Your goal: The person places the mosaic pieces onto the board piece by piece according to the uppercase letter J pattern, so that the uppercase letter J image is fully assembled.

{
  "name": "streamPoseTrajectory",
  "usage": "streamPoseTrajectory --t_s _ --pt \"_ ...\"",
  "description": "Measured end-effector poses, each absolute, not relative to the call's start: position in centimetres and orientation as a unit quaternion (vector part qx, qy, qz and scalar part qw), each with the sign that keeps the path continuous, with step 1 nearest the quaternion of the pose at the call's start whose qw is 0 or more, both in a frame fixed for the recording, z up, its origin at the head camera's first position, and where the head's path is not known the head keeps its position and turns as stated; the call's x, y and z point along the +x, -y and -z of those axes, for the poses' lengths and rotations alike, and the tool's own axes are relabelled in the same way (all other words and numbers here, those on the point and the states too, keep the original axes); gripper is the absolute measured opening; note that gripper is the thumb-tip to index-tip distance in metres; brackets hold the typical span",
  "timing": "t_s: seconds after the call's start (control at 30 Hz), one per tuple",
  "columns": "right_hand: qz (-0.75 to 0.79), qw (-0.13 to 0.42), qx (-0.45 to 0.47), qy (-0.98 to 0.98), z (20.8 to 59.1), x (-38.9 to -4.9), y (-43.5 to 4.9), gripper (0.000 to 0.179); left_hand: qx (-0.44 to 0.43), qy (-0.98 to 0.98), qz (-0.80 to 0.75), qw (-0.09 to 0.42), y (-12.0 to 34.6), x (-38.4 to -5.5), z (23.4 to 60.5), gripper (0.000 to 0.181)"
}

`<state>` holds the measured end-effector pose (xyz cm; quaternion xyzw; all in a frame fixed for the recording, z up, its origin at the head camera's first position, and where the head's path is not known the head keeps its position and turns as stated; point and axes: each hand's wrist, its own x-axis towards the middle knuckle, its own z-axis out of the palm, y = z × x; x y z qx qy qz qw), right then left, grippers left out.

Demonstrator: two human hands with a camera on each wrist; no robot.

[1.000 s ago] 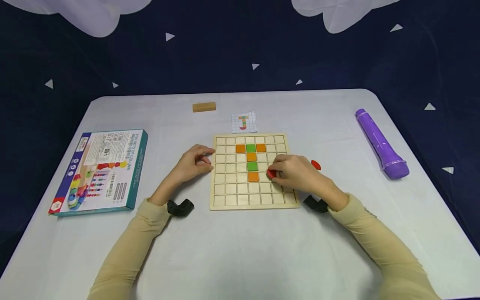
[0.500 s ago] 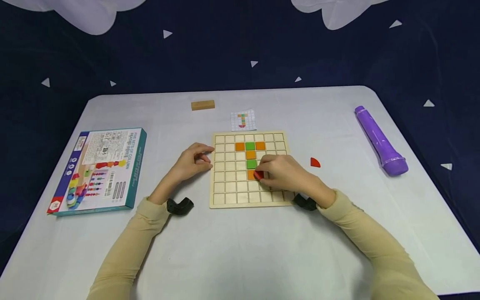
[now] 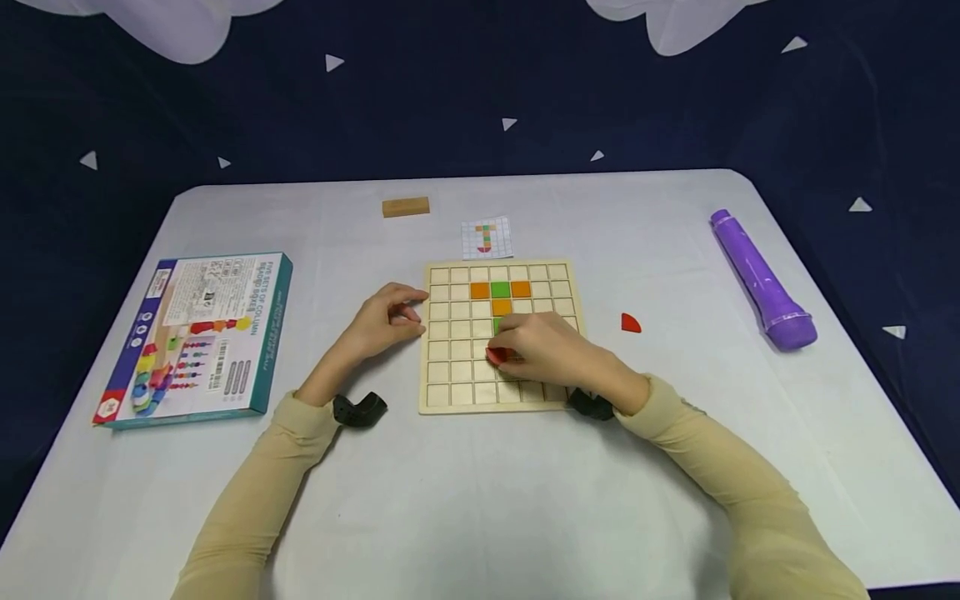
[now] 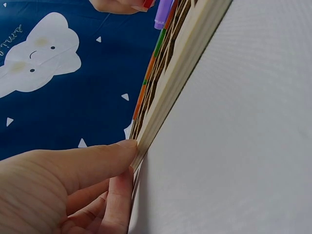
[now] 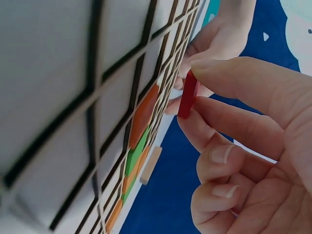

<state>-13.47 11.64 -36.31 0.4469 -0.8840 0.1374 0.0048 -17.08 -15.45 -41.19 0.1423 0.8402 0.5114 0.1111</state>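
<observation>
A wooden grid board [image 3: 450, 372] lies mid-table, with orange tiles [image 3: 480, 290] and green tiles [image 3: 500, 289] set in a T shape. My left hand [image 3: 384, 321] touches the board's left edge with thumb and fingertip, as the left wrist view also shows. Above the board, my right hand [image 3: 547, 350] pinches a red quarter-circle tile [image 5: 187, 95] between thumb and fingers. That hand hides the lower end of the tile column in the head view; an orange tile [image 5: 144, 117] there shows in the right wrist view. Another red quarter-circle tile [image 3: 631, 322] lies right of the board.
Behind the board lies a pattern card [image 3: 486, 238] with a small coloured figure on a grid. A wooden block [image 3: 406, 207] rests further back. At the left is a toy box [image 3: 195, 337]; a purple microphone [image 3: 761, 279] lies at the right.
My right hand has carried the red tile leftward over the board, from right of the tile column to its lower end. The left hand stays at the board's edge.
</observation>
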Motion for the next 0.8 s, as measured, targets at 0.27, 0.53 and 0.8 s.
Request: streamPoseTrajectory --t_s 0.27,0.53,0.8 --pt "-0.123 -0.008 0.459 0.880 36.8 -13.0 -10.6 0.007 0.142 -0.841 -0.510 0.114 15.3 -17.0 41.2 0.050" --pt "-0.097 -0.013 0.457 0.884 36.9 -13.0 -10.1 0.009 0.146 -0.844 -0.505 0.107 15.4 -17.2 41.2 0.050" --pt "-0.086 -0.053 0.446 0.889 36.7 -13.0 -9.7 0.008 0.143 -0.846 -0.502 0.112 15.5 -17.2 41.2 0.050"
